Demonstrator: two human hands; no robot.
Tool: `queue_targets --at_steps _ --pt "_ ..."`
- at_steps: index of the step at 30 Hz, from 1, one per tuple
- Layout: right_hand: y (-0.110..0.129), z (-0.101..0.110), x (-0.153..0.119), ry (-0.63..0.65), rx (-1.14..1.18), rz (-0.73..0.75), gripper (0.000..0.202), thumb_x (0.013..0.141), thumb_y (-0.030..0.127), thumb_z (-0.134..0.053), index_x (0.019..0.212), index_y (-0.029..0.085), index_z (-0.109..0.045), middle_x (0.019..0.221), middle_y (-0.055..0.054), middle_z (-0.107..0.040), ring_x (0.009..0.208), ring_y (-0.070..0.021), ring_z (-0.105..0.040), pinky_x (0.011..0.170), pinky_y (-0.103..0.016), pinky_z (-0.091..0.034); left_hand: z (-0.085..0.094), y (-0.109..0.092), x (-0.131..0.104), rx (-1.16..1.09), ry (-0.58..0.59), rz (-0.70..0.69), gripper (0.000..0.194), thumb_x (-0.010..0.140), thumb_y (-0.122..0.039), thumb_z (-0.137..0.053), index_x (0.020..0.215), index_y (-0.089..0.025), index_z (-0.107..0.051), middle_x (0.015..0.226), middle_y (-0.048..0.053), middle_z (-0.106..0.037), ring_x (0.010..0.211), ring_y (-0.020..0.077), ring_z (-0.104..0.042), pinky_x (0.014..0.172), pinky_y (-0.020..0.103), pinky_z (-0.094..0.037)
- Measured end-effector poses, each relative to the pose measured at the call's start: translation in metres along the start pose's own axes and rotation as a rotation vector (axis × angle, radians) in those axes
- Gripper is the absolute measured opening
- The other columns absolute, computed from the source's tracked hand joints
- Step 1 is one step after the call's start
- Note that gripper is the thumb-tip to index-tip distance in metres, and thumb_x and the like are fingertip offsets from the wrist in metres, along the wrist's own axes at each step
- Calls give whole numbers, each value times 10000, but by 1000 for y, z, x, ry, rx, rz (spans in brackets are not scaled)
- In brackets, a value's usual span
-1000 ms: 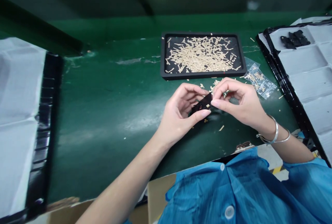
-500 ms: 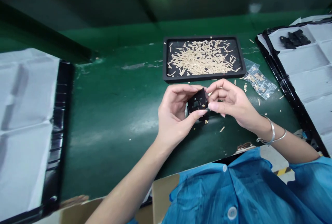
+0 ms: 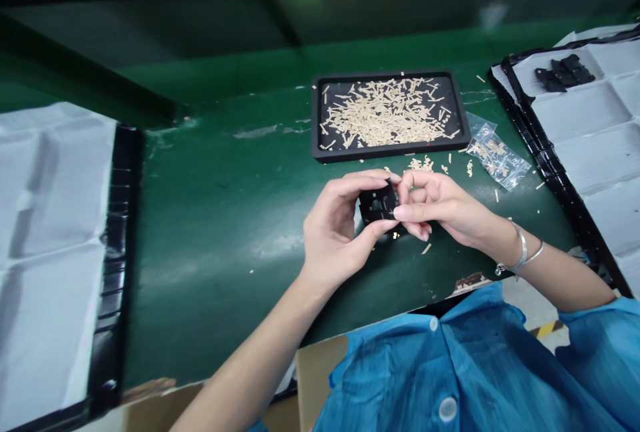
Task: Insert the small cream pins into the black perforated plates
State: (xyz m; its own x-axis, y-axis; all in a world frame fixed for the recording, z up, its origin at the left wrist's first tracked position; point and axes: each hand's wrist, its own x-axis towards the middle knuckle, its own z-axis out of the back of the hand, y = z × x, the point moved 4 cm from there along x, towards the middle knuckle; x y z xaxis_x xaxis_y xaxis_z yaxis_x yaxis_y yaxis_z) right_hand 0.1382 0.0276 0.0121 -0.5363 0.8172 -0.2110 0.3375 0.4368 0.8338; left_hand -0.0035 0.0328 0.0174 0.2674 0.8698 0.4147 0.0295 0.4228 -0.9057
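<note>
My left hand (image 3: 331,229) grips a small black plastic part (image 3: 376,205) with square cut-outs, fingers along its top and thumb along its bottom edge. The part is tilted above the green bench. At its right edge, my right hand (image 3: 443,209) is closed, its thumb tip pressed on the part and its index finger curled behind. Whether a tiny piece is also between those fingertips is hidden. Behind both hands lies a black tray (image 3: 316,139) heaped with small cream strips. A little pile of strips (image 3: 421,164) sits between the tray and my right hand.
A clear zip bag (image 3: 510,175) with cream pieces lies right of the tray. Lined black-rimmed trays stand on the left (image 3: 50,325) and right (image 3: 590,142); the right one holds several black parts (image 3: 565,73). Loose strips dot the green bench (image 3: 215,272).
My right thumb has come onto the part's right edge, and the right fingers have closed in. The part has turned slightly in my left hand. The whole view has shifted a little.
</note>
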Motion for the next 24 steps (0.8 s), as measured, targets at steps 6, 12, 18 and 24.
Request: queue_targets --at_steps 6,12,18,24 --pt "2 0 0 -10 -107 -63 352 708 353 -791 609 163 -512 455 62 -565 379 -41 -473 401 -171 -311 0 -5 0 21 76 20 307 760 -254 -758 1054 -304 -685 1059 62 -715 1045 251 -630 968 480 -502" --pt "20 11 -7 -352 -289 298 232 765 347 -746 820 175 -600 512 94 -529 454 -43 -476 448 -181 -350 1 6 2 -313 57 285 487 753 -431 -740 1215 -344 -615 1000 49 -696 824 203 -672 755 373 -582" --pt "15 -1 -7 -182 -314 206 315 762 444 -741 718 165 -601 501 43 -593 481 -140 -654 509 -258 -486 -14 14 0 -602 203 656 507 702 -512 -746 1140 -271 -666 804 40 -691 617 204 -670 537 343 -581" --pt "13 -2 -6 -160 -267 141 348 731 449 -755 635 175 -563 497 51 -597 463 -135 -657 518 -257 -509 -24 14 -3 -723 240 756 412 787 -573 -635 958 -204 -701 615 23 -653 447 156 -592 443 297 -537"
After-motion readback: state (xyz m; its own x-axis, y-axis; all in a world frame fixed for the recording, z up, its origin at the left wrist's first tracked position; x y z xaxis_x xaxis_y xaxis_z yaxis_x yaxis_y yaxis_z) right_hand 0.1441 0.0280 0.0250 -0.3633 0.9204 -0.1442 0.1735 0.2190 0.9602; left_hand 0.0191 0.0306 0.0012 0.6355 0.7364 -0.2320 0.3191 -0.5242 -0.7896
